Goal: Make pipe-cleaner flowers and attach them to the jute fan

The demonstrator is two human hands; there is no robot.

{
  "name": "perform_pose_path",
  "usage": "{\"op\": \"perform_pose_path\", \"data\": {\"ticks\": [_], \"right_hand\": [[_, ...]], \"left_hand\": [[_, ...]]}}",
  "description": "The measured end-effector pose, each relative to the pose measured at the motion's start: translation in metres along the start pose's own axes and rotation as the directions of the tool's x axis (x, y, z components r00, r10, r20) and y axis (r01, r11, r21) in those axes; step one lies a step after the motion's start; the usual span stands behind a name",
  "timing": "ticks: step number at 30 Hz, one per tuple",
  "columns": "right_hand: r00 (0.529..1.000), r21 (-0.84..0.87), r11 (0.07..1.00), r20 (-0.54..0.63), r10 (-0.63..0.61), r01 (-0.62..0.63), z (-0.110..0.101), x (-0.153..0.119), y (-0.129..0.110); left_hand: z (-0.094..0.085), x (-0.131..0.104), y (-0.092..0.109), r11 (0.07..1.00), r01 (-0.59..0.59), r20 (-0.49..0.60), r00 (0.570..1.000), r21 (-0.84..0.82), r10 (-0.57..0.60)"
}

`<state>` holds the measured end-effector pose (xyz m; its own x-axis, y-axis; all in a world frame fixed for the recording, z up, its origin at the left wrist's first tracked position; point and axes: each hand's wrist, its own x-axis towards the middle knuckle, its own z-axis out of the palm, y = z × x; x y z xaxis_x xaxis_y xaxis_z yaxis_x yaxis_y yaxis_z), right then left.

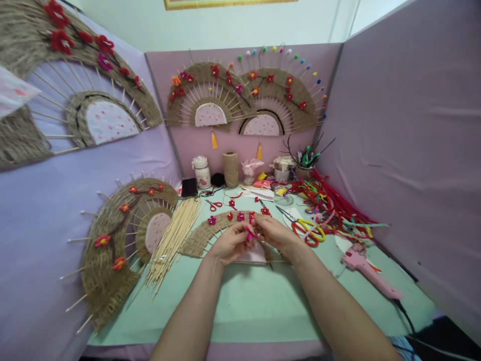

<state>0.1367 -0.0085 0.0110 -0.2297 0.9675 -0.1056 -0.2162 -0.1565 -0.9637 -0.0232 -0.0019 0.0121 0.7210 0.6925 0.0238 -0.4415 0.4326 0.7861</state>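
My left hand (232, 242) and my right hand (269, 230) meet over the middle of the table. Between their pinched fingers is a magenta pipe cleaner (249, 234), bent into a small looped shape, its exact form partly covered by the fingertips. Under my hands lies a twine-wrapped fan (203, 233) with a pale pink half-round centre (257, 255). Small red and magenta flowers (230, 216) sit along its upper edge; my forearms and hands cover part of it. Just beyond are a red flower (232, 203) and small red-handled scissors (214, 205).
Thin wooden sticks (175, 238) lie to the left beside a finished fan (108, 250). At right are yellow-handled scissors (313, 229), heaped red pipe cleaners (341, 203) and a pink glue gun (370, 276) with its cord. A twine spool (230, 170) and white bottle (202, 173) stand behind.
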Motion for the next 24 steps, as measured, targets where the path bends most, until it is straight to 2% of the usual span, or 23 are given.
{"op": "perform_pose_path", "data": {"ticks": [1, 3, 6, 10, 13, 15, 16, 18, 21, 24], "right_hand": [[0.998, 0.088, 0.996, 0.060, 0.015, -0.020, 0.001, 0.000, 0.001], [0.994, 0.229, 0.973, 0.108, -0.004, -0.021, 0.005, -0.002, 0.000], [0.997, 0.320, 0.947, 0.056, -0.046, 0.025, 0.009, -0.005, -0.003], [0.977, 0.258, 0.943, -0.095, -0.192, 0.211, 0.011, -0.005, -0.006], [0.919, 0.116, 0.929, -0.233, -0.317, 0.350, 0.012, -0.002, -0.003], [0.889, 0.037, 0.924, -0.292, -0.354, 0.380, 0.012, 0.000, -0.001], [0.887, 0.024, 0.928, -0.302, -0.348, 0.373, 0.012, 0.000, -0.001], [0.914, 0.069, 0.947, -0.290, -0.283, 0.315, 0.012, 0.000, 0.000], [0.973, 0.220, 0.960, -0.192, -0.132, 0.173, 0.014, -0.002, -0.001], [0.997, 0.303, 0.953, -0.077, -0.002, 0.026, 0.016, -0.003, 0.000]], "left_hand": [[0.001, 0.000, -0.001, 1.000, 0.006, 0.015, 1.000, 0.006, -0.006], [0.001, 0.000, -0.002, 1.000, 0.006, -0.003, 1.000, -0.008, -0.006], [0.000, 0.002, -0.003, 0.995, -0.032, -0.093, 0.995, -0.090, 0.023], [-0.002, 0.005, -0.002, 0.980, -0.103, -0.174, 0.982, -0.167, 0.074], [-0.002, 0.007, 0.000, 0.979, -0.133, -0.223, 0.970, -0.156, 0.096], [-0.001, 0.007, 0.001, 0.978, -0.139, -0.233, 0.967, -0.155, 0.101], [-0.001, 0.006, 0.002, 0.976, -0.140, -0.229, 0.968, -0.166, 0.100], [-0.001, 0.006, 0.001, 0.969, -0.138, -0.210, 0.973, -0.204, 0.094], [-0.002, 0.007, 0.000, 0.963, -0.104, -0.167, 0.984, -0.249, 0.063], [-0.005, 0.008, -0.003, 0.969, -0.072, -0.154, 0.987, -0.237, 0.036]]}}
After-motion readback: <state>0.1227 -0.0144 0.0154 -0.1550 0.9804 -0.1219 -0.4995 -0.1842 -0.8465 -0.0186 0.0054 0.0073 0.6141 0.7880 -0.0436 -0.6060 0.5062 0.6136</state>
